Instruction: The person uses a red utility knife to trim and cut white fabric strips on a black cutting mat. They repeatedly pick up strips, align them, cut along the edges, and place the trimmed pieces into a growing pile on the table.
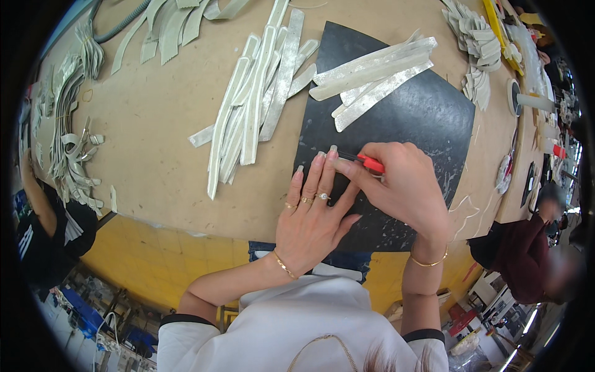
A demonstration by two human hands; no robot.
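Note:
My left hand [310,226] lies flat on a black mat [434,105], fingers stretched out and pointing away from me. Closed around a slim red and black tool [373,164] is my right hand [409,183]. The tool's dark end points left, close to my left fingertips; its exact kind and its tip are hard to make out. Whether anything thin lies under my left fingers, I cannot tell. Beyond my hands, several pale grey-white strips [378,77] rest across the mat's far part. To the left of the mat, more long pale strips [248,111] with rounded ends lie in a loose heap.
Bundles of pale strips [62,118] line the table's left side, and others [180,25] lie at the far edge. Stacked pieces [477,46] and a tape roll [513,97] are at the right. Other people [520,254] are beyond both table ends.

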